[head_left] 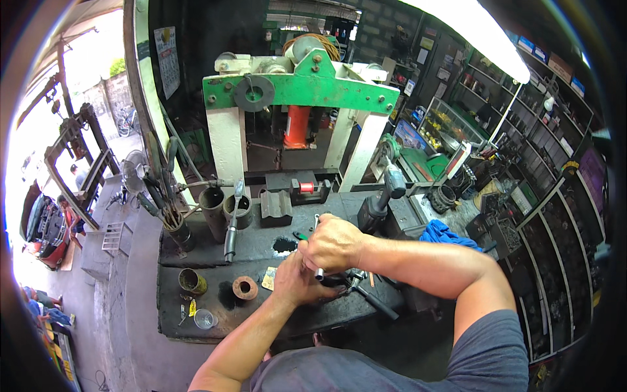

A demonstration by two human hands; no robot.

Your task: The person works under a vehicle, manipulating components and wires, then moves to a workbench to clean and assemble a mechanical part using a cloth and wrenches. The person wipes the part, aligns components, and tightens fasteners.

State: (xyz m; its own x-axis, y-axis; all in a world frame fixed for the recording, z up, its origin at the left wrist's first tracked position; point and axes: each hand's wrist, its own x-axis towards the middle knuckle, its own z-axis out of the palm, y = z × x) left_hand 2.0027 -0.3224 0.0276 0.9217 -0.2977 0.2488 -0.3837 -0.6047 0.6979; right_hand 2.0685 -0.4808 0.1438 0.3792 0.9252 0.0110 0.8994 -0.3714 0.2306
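Note:
My right hand (334, 243) is closed round a shiny metal bar tool (317, 221), whose ends stick out above and below the fist; its exact kind is hidden. Just below, my left hand (297, 279) presses against the right one with its fingers curled. What the left hand grips is covered by the hands. A green-and-black piece (300, 236) shows beside my right knuckles. Next to the left fingertips lies a metal tool with a black grip (379, 304). Both hands are over the front of the dark workbench (258, 320).
Left on the bench are a rusty can (192, 281), a clear plastic cup (205, 319), a brown metal ring (245, 288) and a can of rods (179, 236). Behind stand a cordless impact driver (382, 196) and a green-and-white press frame (294, 88). A blue cloth (447, 234) lies right.

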